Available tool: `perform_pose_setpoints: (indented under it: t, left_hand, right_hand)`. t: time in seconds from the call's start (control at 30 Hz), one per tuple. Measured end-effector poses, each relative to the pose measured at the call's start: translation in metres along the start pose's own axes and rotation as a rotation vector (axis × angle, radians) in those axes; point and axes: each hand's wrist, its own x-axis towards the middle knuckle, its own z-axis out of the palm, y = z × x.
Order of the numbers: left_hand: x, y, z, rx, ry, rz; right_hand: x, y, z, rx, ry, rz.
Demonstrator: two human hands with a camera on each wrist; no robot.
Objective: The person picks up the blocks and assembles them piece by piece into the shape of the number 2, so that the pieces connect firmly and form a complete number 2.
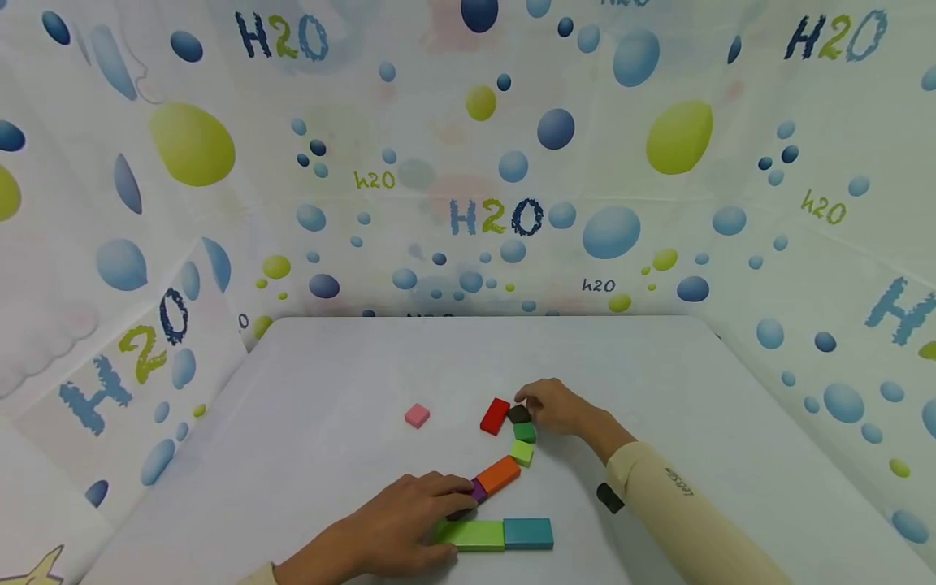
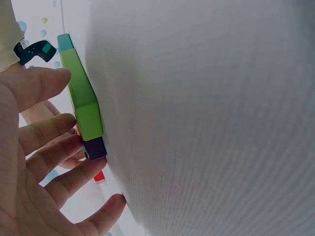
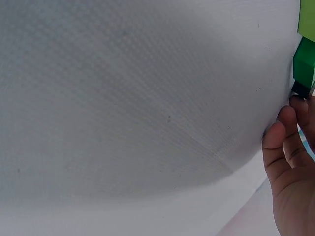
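Observation:
My left hand [image 1: 405, 520] lies low over the blocks, its fingers spread and mostly straight. Its fingertips touch a purple block [image 1: 478, 491], partly hidden by them; the thumb is beside a long light green block [image 1: 475, 535]. In the left wrist view the dark purple block [image 2: 94, 148] shows at the fingertips. Farther off, my right hand [image 1: 559, 406] pinches a small black block [image 1: 519, 414] with bent fingers. That block sits between a red block [image 1: 495, 416] and a dark green block [image 1: 524, 432]. The right wrist view shows fingertips against the black block [image 3: 300, 90]; the thumb is hidden.
A small light green block [image 1: 522, 452] and an orange block [image 1: 499, 475] continue the curved row. A teal block [image 1: 528, 534] adjoins the long light green one. A pink block [image 1: 417, 415] lies apart on the white table [image 1: 329, 374]. A patterned curtain [image 1: 424, 122] hangs behind.

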Motion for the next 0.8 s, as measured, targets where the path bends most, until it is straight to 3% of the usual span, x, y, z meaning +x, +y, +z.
perform_pose_setpoints:
  t: [0.43, 0.8]
  left_hand:
    - [0.001, 0.0, 0.001, -0.017, -0.016, -0.01]
    - [0.003, 0.0, -0.002, -0.011, -0.023, 0.011]
  right_hand:
    - [0.003, -0.009, 0.0, -0.037, 0.065, 0.027]
    - [0.009, -0.021, 0.004, -0.06, 0.041, 0.002]
